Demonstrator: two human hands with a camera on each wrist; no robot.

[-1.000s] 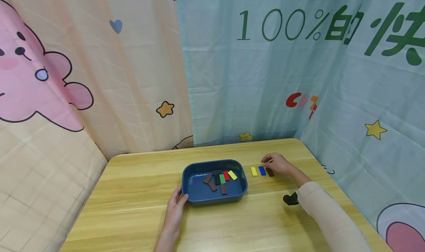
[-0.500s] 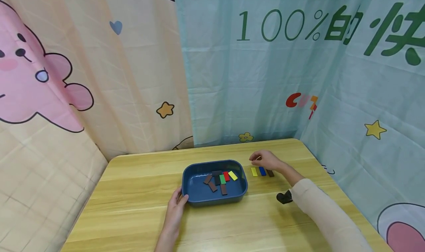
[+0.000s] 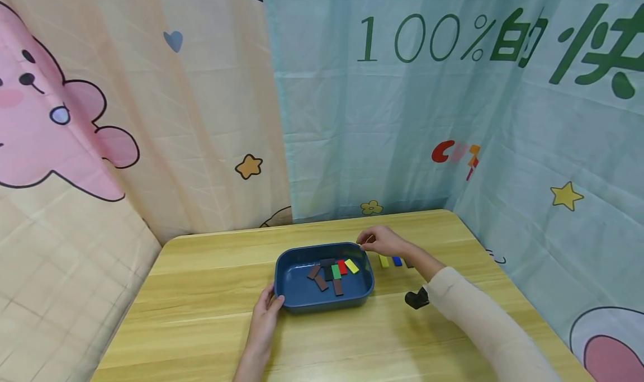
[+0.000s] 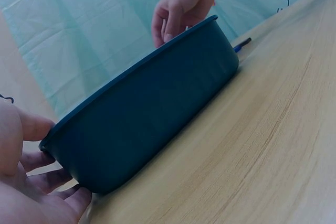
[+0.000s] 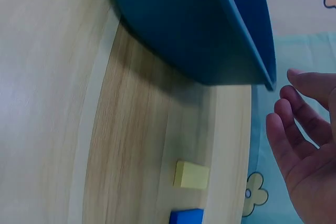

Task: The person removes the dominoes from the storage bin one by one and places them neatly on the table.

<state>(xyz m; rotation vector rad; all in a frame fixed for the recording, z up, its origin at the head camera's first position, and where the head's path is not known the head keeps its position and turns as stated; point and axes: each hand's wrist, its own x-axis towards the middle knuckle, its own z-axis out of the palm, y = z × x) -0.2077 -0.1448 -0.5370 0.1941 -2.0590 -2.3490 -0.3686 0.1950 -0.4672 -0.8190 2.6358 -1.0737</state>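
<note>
My left hand (image 3: 264, 315) holds the near left corner of a dark blue plastic basin (image 3: 327, 309), thumb on the rim and fingers against the outer wall. Flat, domino-like blocks lie in the basin: yellow (image 3: 351, 266), red (image 3: 342, 267), green (image 3: 336, 271), plus several brown and black ones. Over the far right corner of the rim is my right hand (image 3: 384, 242), its fingers loosely bent with nothing between them in the right wrist view. Just right of the basin a yellow block (image 5: 191, 175), a blue block (image 5: 187, 216) and a brown block (image 3: 410, 263) stand in a row on the table.
The wooden table (image 3: 211, 292) has its far edge against a printed curtain (image 3: 342, 147), with more curtain along both sides. A small black object (image 3: 416, 299) shows beside the right cuff, above the table.
My right hand has moved left from above the brown and blue blocks, past the yellow one, to the basin's far right rim. The left hand and the basin stay in place.
</note>
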